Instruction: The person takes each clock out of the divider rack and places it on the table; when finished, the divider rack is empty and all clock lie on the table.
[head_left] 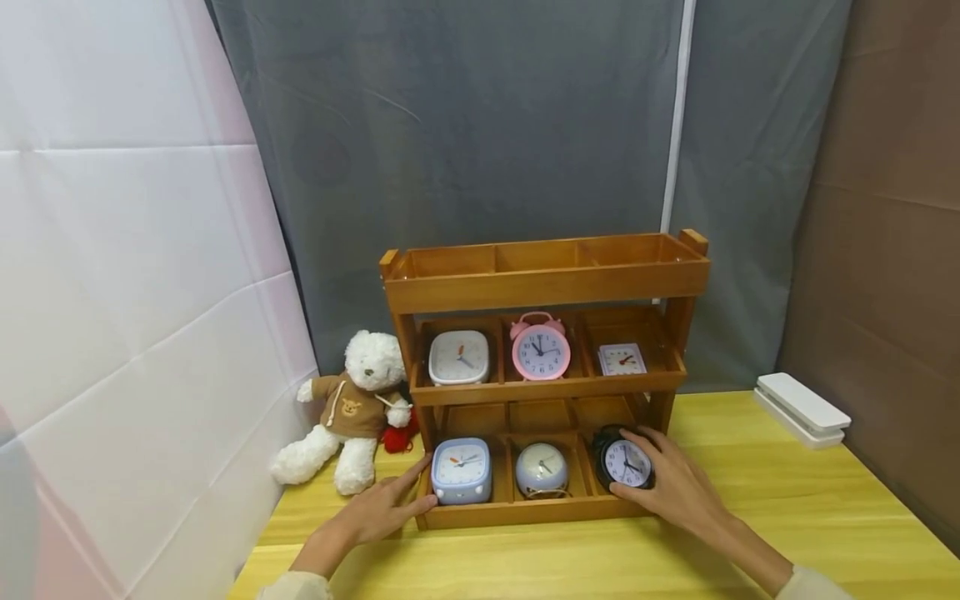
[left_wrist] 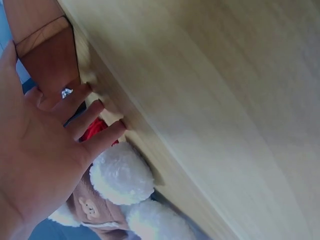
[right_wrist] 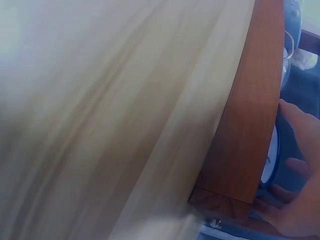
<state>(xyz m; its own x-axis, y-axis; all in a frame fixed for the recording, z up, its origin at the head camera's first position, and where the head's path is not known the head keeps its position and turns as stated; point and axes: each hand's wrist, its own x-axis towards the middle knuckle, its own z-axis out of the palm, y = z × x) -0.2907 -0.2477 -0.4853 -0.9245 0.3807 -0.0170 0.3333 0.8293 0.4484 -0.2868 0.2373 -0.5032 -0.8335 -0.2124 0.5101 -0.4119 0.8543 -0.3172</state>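
A wooden three-tier shelf (head_left: 547, 287) stands on the table. In its bottom right compartment my right hand (head_left: 678, 487) holds a black alarm clock (head_left: 628, 463) between thumb and fingers. My left hand (head_left: 380, 510) is at the shelf's lower left end, beside a blue square clock (head_left: 461, 472); in the left wrist view its fingers (left_wrist: 82, 120) are spread and extended. A round pale blue clock (head_left: 542, 472) sits in the bottom middle compartment. The middle tier holds a white clock (head_left: 458, 358), a pink twin-bell alarm clock (head_left: 541, 350) and a small white square clock (head_left: 622, 359).
A white teddy bear (head_left: 356, 408) in a brown hoodie sits left of the shelf, with something red (head_left: 399, 435) behind it. At the right of the wood-grain table (head_left: 757, 500) lies a white flat device (head_left: 802, 408). A grey curtain (head_left: 480, 125) hangs behind.
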